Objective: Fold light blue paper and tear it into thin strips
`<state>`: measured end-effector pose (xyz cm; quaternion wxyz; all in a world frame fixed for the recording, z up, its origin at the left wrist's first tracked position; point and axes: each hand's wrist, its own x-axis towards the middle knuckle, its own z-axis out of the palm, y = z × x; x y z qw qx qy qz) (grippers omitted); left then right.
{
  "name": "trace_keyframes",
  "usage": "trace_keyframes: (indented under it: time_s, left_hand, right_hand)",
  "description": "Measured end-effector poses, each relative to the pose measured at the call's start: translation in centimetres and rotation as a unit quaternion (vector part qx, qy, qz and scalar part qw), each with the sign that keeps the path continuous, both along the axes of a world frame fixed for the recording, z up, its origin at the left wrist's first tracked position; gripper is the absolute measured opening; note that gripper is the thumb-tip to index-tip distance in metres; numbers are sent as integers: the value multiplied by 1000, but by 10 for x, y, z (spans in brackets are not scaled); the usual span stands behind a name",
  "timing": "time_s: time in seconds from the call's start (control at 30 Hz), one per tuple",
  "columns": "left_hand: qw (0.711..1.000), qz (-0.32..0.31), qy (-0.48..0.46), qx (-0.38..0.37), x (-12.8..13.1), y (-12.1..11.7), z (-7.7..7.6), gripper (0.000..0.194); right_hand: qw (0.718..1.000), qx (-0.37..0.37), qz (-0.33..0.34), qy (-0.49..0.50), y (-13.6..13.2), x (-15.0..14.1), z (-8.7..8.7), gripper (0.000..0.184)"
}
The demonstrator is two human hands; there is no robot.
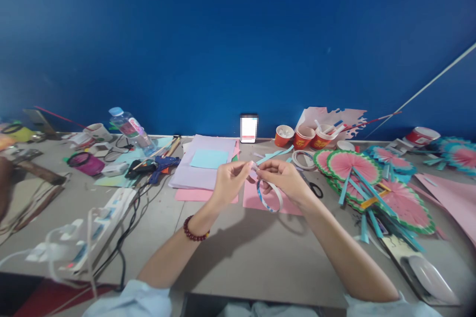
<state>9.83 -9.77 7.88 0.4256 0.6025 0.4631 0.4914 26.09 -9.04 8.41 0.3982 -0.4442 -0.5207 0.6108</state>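
My left hand [232, 181] and my right hand [283, 178] meet above the middle of the table, fingertips almost touching. From the right hand hangs a thin ring-shaped roll of tape [277, 198], white with a blue-printed inner face. The left fingers are pinched at a small whitish piece, apparently the tape's free end, between the hands. Below lie pink paper sheets [251, 199]. Left of them is a stack of lilac paper [203, 173] with a light blue sheet [210, 158] on top. Black-handled scissors [316, 189] lie just beyond my right wrist.
Pink-and-green paper fans [353, 166] crowd the right side, near a white mouse [427, 275]. Red paper cups [305, 137] and a lit phone [248, 129] stand at the back. Leftward are a bottle [132, 129], a blue glue gun [163, 166] and a power strip [106, 225] with cables.
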Motion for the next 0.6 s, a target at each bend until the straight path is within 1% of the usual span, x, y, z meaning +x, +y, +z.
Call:
trace_keyframes:
  time_s: [0.17,0.27,0.43,0.6]
  left_hand:
    - [1000,13,8,-3,-3,1,1,34]
    - [1000,11,9,-8,-4,2,2,35]
    - [1000,10,3,-24,-5,3,2,35]
    - [999,17,15,-29,-6,2,5,35]
  right_hand:
    - [1000,13,-12,-23,0,2,-2,36]
    - [999,21,0,-33,2,3,-4,34]
    - [1000,14,-1,-10,4,3,-6,40]
    - [1000,14,5,-23,3,3,-5,38]
